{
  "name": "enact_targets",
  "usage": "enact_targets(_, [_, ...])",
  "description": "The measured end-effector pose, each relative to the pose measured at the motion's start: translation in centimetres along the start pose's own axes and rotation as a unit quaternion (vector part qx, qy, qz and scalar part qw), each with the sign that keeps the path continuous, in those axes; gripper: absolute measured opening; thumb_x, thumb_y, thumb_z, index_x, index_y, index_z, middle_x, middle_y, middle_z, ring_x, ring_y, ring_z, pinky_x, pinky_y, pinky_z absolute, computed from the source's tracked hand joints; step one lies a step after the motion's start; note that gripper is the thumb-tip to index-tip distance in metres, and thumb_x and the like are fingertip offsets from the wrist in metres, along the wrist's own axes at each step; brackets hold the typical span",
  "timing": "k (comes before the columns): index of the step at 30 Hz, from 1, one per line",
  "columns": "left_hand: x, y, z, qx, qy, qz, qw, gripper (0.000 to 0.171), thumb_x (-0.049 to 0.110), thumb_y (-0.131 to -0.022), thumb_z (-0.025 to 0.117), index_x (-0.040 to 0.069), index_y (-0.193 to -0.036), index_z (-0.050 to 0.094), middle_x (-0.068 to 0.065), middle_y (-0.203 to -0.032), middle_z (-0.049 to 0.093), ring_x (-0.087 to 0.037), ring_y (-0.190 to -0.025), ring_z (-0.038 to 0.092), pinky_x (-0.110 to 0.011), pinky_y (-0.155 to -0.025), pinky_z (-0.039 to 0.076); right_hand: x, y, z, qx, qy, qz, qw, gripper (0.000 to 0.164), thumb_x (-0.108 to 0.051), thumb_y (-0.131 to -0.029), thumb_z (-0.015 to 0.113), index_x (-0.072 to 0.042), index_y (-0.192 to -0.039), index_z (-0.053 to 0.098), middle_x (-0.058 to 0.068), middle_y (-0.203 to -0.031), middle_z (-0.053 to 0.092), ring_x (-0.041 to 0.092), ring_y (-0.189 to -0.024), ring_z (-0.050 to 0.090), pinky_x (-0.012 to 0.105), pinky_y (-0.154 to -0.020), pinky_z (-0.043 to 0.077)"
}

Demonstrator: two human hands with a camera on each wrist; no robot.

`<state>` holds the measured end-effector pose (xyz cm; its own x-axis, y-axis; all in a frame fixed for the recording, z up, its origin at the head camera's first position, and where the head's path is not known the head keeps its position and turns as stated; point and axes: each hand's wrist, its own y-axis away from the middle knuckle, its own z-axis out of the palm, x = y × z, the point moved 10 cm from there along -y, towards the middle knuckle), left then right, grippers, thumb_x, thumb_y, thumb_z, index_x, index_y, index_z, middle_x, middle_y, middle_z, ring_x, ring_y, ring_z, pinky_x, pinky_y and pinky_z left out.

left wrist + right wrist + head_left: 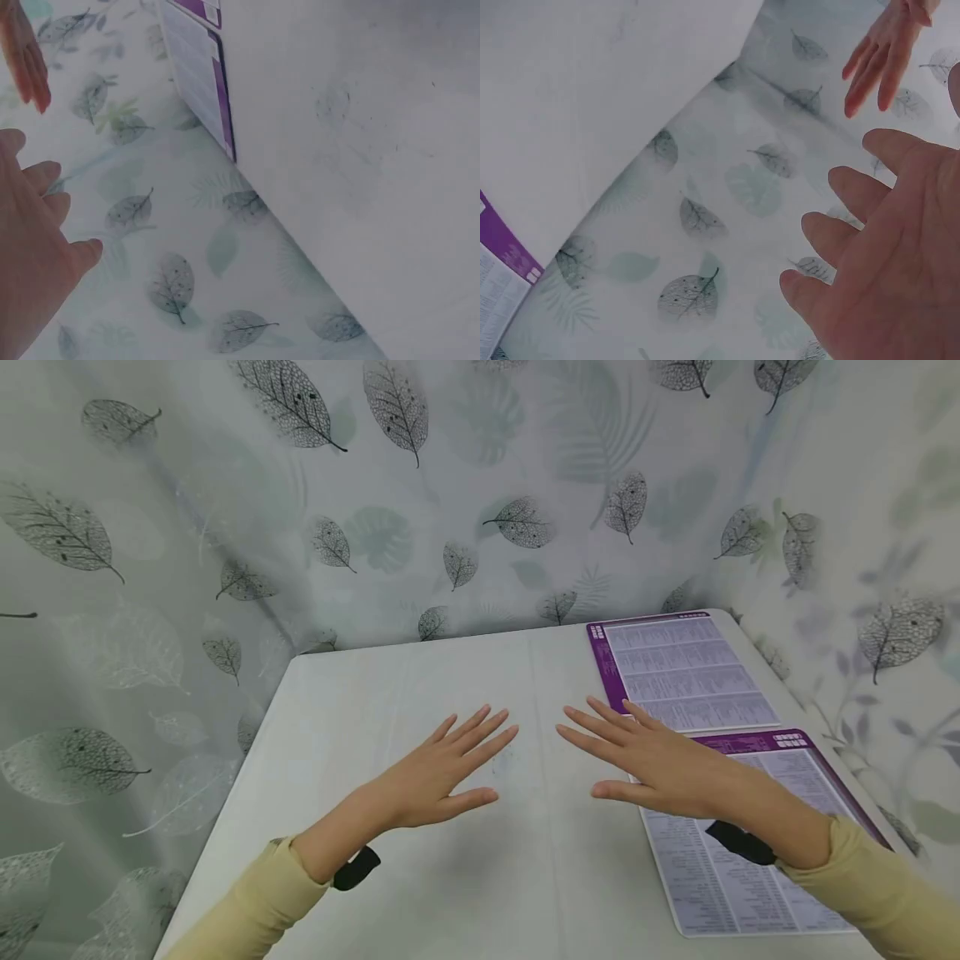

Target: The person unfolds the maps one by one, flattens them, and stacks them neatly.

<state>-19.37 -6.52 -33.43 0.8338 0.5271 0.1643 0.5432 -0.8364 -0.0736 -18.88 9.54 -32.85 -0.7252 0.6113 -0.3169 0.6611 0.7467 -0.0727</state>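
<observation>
Both hands hover over a white table (405, 710), apart from each other and holding nothing. The left hand (442, 768), fingers straight and spread, is above the middle of the table with its back showing. Across from it, the right hand (660, 760) also has spread, straight fingers and hangs over the inner edges of two printed sheets. The far sheet (682, 668) has a purple border and columns of small text. Nearer lies a similar sheet (720, 868), partly hidden by the right hand and forearm. The left hand (37, 247) appears close up in the left wrist view, the right hand (900, 247) in the right wrist view.
A curtain (465, 502) printed with grey and green leaves surrounds the table at the back and both sides. Dark bands (356, 868) are on both wrists, below yellow sleeves (247, 902). Faint smudges mark the tabletop between the hands.
</observation>
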Motion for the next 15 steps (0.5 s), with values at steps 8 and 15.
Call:
enact_targets(8, [-1.1, -0.2, 1.0, 0.019, 0.058, -0.022, 0.9979, 0.066, 0.053, -0.098, 0.03, 0.026, -0.151, 0.003, 0.006, -0.155, -0.001, -0.018, -0.14, -0.002, -0.047, -0.109, 0.002, 4.3, 0.7, 1.1, 0.005, -0.013, 0.046, 0.999, 0.077, -0.042, -0.09, 0.059, -0.018, -0.151, 0.018, 0.006, -0.153, 0.018, 0.031, -0.138, 0.012, 0.054, -0.107, 0.002])
enact_targets(15, [-2.3, -0.2, 1.5, 0.044, 0.11, -0.04, 0.9921, 0.065, 0.05, -0.099, 0.032, 0.024, -0.152, 0.005, 0.005, -0.155, 0.004, -0.019, -0.14, 0.003, -0.047, -0.109, 0.004, 7.8, 1.5, 2.3, 0.036, 0.003, 0.054, 0.998, 0.081, -0.009, -0.078, 0.076, -0.002, -0.145, 0.031, 0.018, -0.145, 0.033, 0.037, -0.13, 0.032, 0.061, -0.103, 0.015])
